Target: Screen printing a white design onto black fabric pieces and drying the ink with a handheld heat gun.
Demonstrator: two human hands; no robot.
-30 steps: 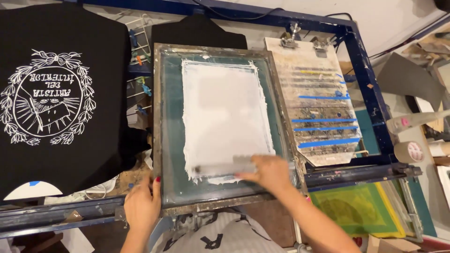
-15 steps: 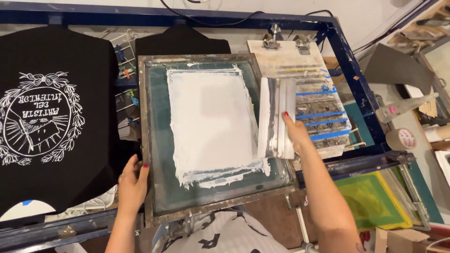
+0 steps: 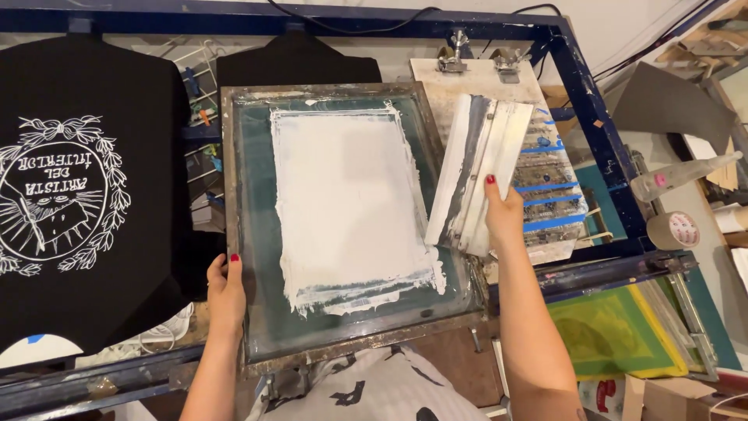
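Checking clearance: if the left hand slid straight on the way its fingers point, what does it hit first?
The left hand already rests against the screen frame edge; fingers point up along it, so it likely slides beside the black shirt. Depth unclear.

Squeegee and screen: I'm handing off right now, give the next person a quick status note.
Left hand: gripping the left edge of the screen frame.
Right hand: holding the squeegee lifted off the mesh, over the frame's right edge.
Done: white ink lies spread across the mesh, streaky along the near edge.
Left: squeegee not yet set down; screen still lowered. A printed black shirt sits on the platen to the left.
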